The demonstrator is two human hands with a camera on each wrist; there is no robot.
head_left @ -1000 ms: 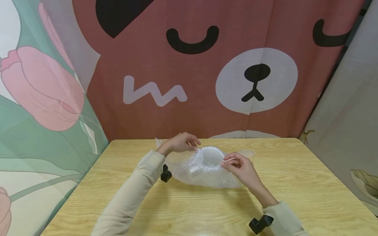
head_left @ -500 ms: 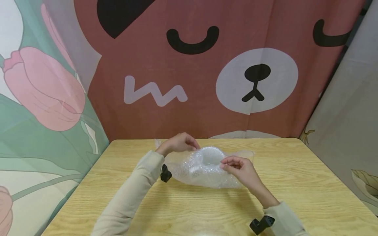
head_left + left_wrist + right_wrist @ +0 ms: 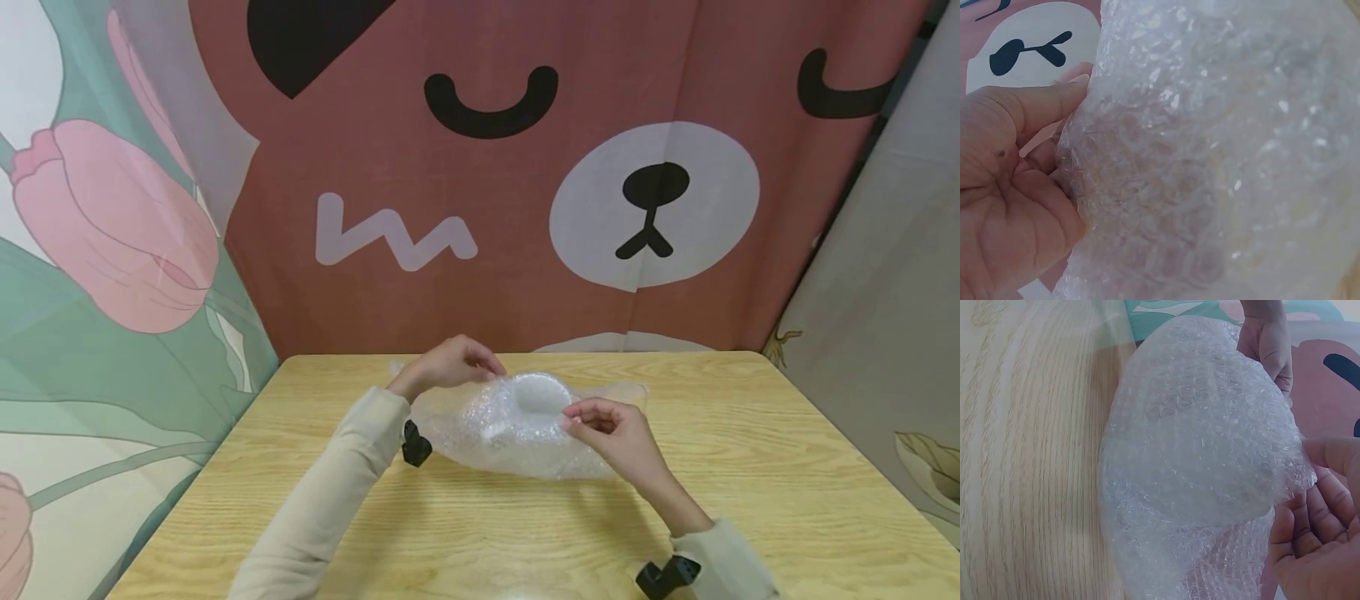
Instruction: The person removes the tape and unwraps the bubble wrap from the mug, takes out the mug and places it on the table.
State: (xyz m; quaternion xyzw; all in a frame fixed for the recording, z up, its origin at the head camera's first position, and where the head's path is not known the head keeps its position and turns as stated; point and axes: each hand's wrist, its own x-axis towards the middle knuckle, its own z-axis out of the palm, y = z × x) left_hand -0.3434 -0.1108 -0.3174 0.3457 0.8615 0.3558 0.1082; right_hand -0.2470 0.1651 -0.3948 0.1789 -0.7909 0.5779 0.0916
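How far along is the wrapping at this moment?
Partly done: the clear bubble wrap sheet already covers the sides of the white round bowl-like object. In hand: the left hand and right hand each pinch an edge. Left: its top shows uncovered.

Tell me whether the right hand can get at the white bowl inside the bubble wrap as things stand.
Probably yes. The right hand already pinches the bubble wrap right beside the white bowl, whose top shows uncovered in the head view. The left hand holds the far edge, out of its way.
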